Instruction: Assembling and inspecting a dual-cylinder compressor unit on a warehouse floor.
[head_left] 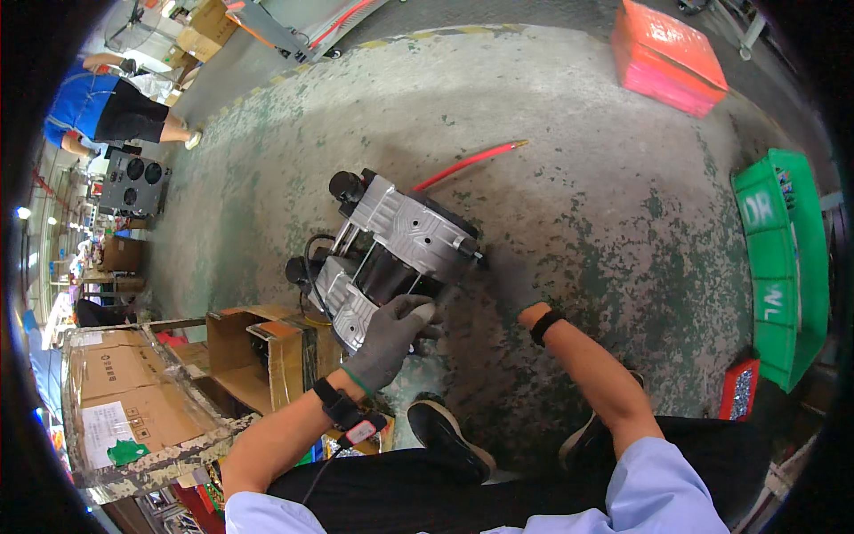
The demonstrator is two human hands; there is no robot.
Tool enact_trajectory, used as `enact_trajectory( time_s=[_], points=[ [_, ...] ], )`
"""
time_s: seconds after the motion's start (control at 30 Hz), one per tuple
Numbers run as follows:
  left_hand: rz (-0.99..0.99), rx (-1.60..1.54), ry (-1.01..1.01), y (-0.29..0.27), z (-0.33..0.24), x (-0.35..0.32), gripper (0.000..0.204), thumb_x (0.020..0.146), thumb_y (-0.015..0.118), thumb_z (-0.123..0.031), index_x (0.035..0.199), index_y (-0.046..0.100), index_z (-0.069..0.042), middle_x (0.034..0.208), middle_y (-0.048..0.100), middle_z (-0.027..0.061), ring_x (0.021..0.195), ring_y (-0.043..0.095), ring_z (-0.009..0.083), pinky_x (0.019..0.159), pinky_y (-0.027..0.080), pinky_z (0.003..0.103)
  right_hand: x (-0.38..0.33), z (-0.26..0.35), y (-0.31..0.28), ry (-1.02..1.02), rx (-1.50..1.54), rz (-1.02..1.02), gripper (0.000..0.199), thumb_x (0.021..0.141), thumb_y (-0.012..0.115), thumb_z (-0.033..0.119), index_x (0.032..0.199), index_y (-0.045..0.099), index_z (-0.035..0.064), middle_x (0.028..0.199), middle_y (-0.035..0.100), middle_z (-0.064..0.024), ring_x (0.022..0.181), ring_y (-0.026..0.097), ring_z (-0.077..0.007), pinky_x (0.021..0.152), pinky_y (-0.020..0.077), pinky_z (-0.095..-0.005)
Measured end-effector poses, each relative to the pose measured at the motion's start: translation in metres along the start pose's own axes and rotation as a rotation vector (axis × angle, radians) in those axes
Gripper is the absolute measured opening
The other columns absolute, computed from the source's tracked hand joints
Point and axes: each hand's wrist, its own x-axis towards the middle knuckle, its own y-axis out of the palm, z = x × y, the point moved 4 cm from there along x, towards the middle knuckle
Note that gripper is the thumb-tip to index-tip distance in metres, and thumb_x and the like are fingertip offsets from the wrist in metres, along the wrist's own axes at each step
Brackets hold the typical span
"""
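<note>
Motor unit (391, 258) under left hand (391, 343) — open floor (578, 222) rightward

Brightness: even, fairly bright daylight over the concrete floor (569, 205).
Source: seems to come from the upper left, where the far hall washes out pale.
Shadows: soft and short beside the metal machine (391, 249).
Glare: mild sheen on its silver castings.
Distortion: strong fisheye bending, black rim.
Focus: centre sharp, edges smeared.
</note>
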Motion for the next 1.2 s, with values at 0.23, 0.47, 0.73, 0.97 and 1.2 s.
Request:
enact_trajectory(
  time_s=[0.23, 0.47, 0.73, 0.97, 1.2],
  points=[
    [-0.009, -0.017, 0.015, -0.002, 0.005, 0.001, 0.039, 0.093, 0.059, -0.024, 0.123, 0.051, 0.0, 0.104, 0.062, 0.0081, 0.086, 0.064, 0.0156, 0.061, 0.052, 0.026, -0.003, 0.008, -0.005, 0.15, 0.106, 0.014, 0.033, 0.084, 0.066, 0.027, 0.106, 0.054, 0.0058, 0.096, 0.06, -0.0205, 0.089, 0.06, -0.0407, 0.074, 0.0477, -0.0471],
    [0.007, -0.009, 0.022, -0.002, 0.005, 0.0, 0.039, 0.093, 0.059, -0.024, 0.123, 0.052, 0.0, 0.103, 0.062, 0.0083, 0.086, 0.063, 0.0152, 0.063, 0.051, 0.026, -0.002, 0.015, -0.011, 0.027, 0.14, -0.073, 0.032, 0.081, 0.068, 0.027, 0.098, 0.055, 0.0024, 0.095, 0.056, -0.02, 0.086, 0.058, -0.0391, 0.07, 0.0483, -0.0467],
    [-0.013, -0.011, 0.016, 0.001, 0.0, -0.003, 0.04, 0.091, 0.06, -0.026, 0.121, 0.052, 0.0, 0.101, 0.063, 0.0068, 0.085, 0.063, 0.0146, 0.067, 0.05, 0.027, -0.002, 0.006, 0.003, 0.114, 0.084, -0.076, 0.034, 0.084, 0.065, 0.025, 0.111, 0.055, 0.0056, 0.098, 0.061, -0.0217, 0.092, 0.06, -0.0414, 0.074, 0.0473, -0.0488],
    [-0.001, 0.008, 0.002, 0.003, 0.003, -0.002, 0.041, 0.093, 0.059, -0.026, 0.123, 0.053, 0.0, 0.101, 0.063, 0.0076, 0.086, 0.064, 0.0155, 0.064, 0.052, 0.027, -0.008, -0.016, 0.017, 0.129, 0.168, -0.101, 0.025, 0.085, 0.061, 0.019, 0.108, 0.059, 0.0086, 0.09, 0.06, -0.0197, 0.083, 0.061, -0.04, 0.071, 0.0492, -0.0465],
    [-0.015, 0.022, 0.022, -0.002, 0.002, -0.002, 0.04, 0.093, 0.059, -0.026, 0.123, 0.052, 0.001, 0.102, 0.063, 0.0083, 0.087, 0.064, 0.0156, 0.064, 0.052, 0.027, -0.012, 0.0, 0.012, 0.3, 0.267, -0.23, 0.032, 0.079, 0.068, 0.017, 0.107, 0.06, 0.0039, 0.093, 0.066, -0.0193, 0.085, 0.064, -0.0374, 0.074, 0.0501, -0.0459]
  ],
)
